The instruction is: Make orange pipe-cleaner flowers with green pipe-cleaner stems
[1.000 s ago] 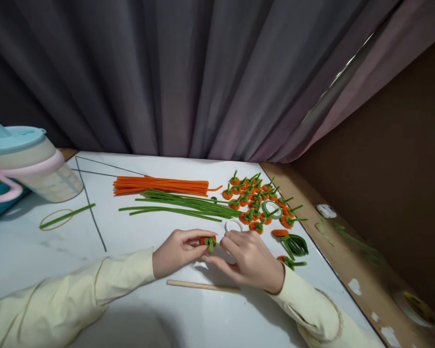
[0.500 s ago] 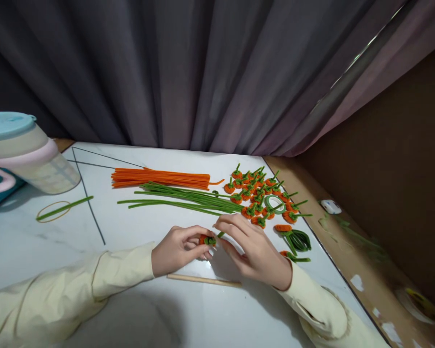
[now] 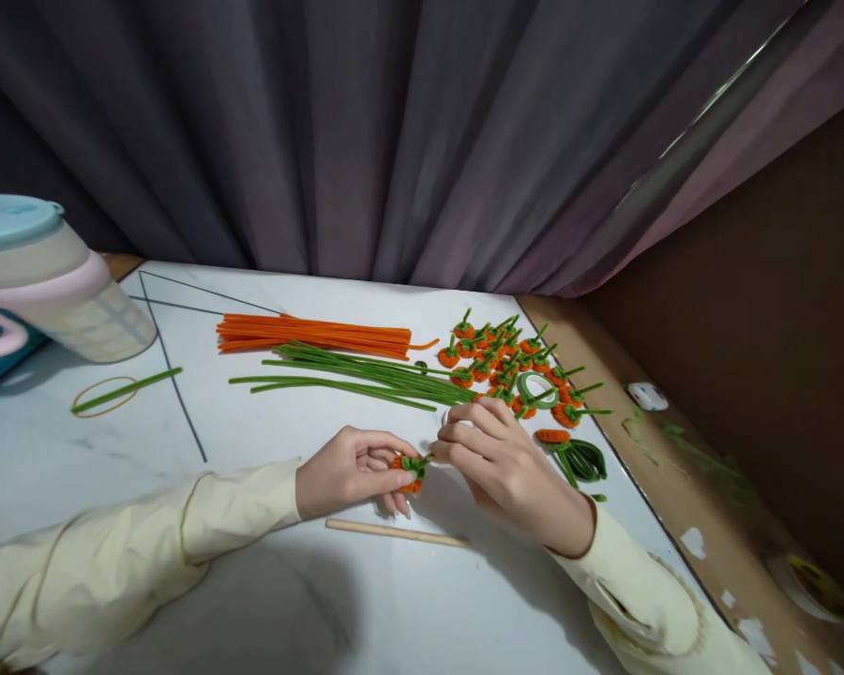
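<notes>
My left hand (image 3: 355, 473) is closed around a small pipe-cleaner pumpkin (image 3: 408, 483), orange with a green top facing right. From the right, my right hand (image 3: 510, 473) pinches the tip of its green stem (image 3: 424, 460) between thumb and forefinger. Just below both hands a thin wooden stick (image 3: 398, 533) lies on the white tabletop (image 3: 267, 581). Beyond them are a bundle of orange pipe cleaners (image 3: 313, 336) and a looser spread of green pipe cleaners (image 3: 352, 377). Several finished-looking pumpkins (image 3: 566, 414) cluster at the back right, their green stems sticking out.
Among the pumpkins lies a roll of green tape (image 3: 538, 390). A looped green bundle (image 3: 585, 461) sits near an orange coil (image 3: 552, 436). At left are a large lidded cup (image 3: 70, 309) and a rubber band (image 3: 97, 384) round a green strip. A curtain (image 3: 352, 141) hangs behind.
My right fingers have closed in on the green stem, and the hand has turned slightly. The pumpkin in my left hand now shows more of its orange side. The view has shifted a little.
</notes>
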Tool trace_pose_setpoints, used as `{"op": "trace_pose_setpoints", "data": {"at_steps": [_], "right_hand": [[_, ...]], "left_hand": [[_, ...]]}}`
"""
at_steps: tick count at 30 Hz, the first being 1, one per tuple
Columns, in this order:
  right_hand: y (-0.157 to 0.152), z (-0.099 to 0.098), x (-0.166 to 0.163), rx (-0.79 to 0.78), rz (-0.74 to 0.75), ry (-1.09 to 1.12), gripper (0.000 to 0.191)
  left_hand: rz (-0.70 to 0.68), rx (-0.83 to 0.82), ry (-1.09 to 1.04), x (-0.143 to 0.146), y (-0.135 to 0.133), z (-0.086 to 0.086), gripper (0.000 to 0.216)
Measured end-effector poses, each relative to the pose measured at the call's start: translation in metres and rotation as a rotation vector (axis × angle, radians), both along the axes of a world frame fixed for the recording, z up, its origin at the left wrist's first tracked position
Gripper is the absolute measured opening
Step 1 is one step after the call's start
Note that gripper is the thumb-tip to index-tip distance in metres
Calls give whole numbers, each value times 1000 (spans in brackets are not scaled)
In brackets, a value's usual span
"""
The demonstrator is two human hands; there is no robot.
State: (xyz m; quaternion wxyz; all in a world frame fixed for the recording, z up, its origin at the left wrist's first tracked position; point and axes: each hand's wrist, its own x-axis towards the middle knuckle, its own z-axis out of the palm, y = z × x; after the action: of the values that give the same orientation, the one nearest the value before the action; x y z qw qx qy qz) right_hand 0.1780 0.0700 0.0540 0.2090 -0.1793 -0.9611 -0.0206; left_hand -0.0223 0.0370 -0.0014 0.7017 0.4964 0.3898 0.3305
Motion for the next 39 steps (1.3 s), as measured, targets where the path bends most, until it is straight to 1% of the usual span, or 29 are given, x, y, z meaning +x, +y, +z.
{"op": "trace_pose_setpoints", "data": {"at_steps": [2, 5, 7, 9, 13, 19, 22, 24, 25, 27, 30, 31, 33, 35, 36, 37, 38, 39], "right_hand": [[-1, 2, -1, 26, 13, -33, 29], [-5, 1, -4, 113, 45, -105, 28], [-9, -3, -7, 158, 58, -128, 30], [-12, -8, -10, 168, 54, -129, 34], [-15, -14, -15, 125, 14, -113, 37], [-18, -13, -13, 2, -44, -88, 37], [-19, -10, -12, 8, -45, -76, 35], [-21, -7, -12, 42, -37, -30, 31], [-22, -6, -12, 64, -31, -5, 29], [-23, -2, -11, 121, -11, 38, 25], [-26, 2, -7, 228, 13, 82, 21], [-27, 2, -6, 268, 21, 86, 23], [-28, 0, -3, 358, 37, 82, 29], [-29, -3, -2, 434, 43, 64, 32], [-30, -4, -2, 455, 49, 67, 30], [-30, -5, -3, 460, 49, 88, 27], [-31, -4, -5, 443, 35, 134, 22], [-32, -3, -6, 399, -3, 208, 18]], "left_hand": [[-23, -35, -8, 0, 1, 0, 36], [-42, -56, -6, 0, 2, -1, 35], [-34, -43, 16, 1, 2, -2, 35], [-27, -2, 70, 1, 1, -2, 32], [-18, 173, 245, 2, -2, 1, 25], [-16, 593, 520, -1, -6, 16, 22], [-9, 681, 570, 0, -8, 22, 22], [5, 682, 563, 0, -8, 26, 22], [3, 646, 541, 0, -8, 28, 22], [-27, 475, 447, -1, -7, 34, 20], [-89, 135, 221, -4, -2, 45, 18], [-104, 56, 152, -4, -1, 48, 19], [-120, -20, 64, -5, 1, 52, 22], [-103, 8, 65, -6, 2, 54, 21], [-81, 63, 102, -6, 1, 54, 19], [-50, 155, 164, -7, 0, 54, 16], [-7, 289, 245, -7, -2, 53, 13], [46, 457, 336, -8, -3, 52, 13]]}}
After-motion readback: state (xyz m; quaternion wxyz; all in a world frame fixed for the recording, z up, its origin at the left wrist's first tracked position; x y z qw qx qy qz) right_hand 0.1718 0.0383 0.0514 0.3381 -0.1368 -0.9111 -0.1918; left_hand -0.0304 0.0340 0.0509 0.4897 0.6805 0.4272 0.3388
